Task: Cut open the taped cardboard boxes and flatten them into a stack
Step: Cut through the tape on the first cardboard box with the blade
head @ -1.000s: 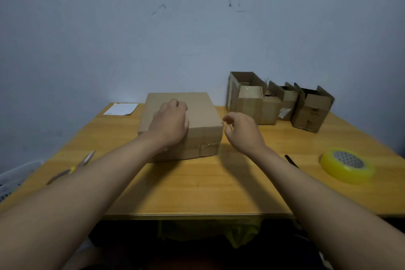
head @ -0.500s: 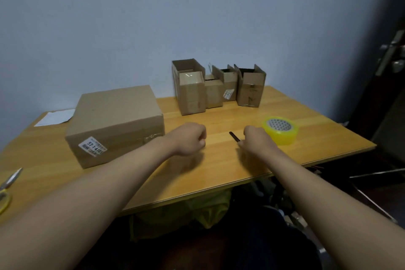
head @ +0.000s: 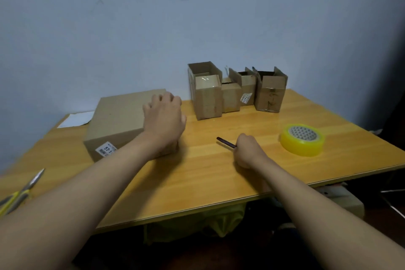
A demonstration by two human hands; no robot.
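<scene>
Where the front edge of the wooden table (head: pixel 197 186) runs nearest, bare tabletop between the two forearms, with yellow-handled scissors (head: pixel 19 193) by the near left corner. Farther in, right hand (head: pixel 247 152) curled round a thin dark cutter (head: pixel 225 142), tip lying flat and pointing up-left over bare wood. Just to its right, a yellow tape roll (head: pixel 302 140), near the table's right edge. To the left, left hand (head: pixel 164 119) laid on the right end of the large closed cardboard box (head: pixel 122 120), fingers bent loosely over its top, gripping nothing; white label on the box's near face. Bare wood between that box and the cutter. Behind the box, white paper (head: pixel 76 119) at the far left edge. Farthest back, against the wall (head: pixel 197 17), a row of small boxes (head: pixel 236 91), flaps up, touching one another.
</scene>
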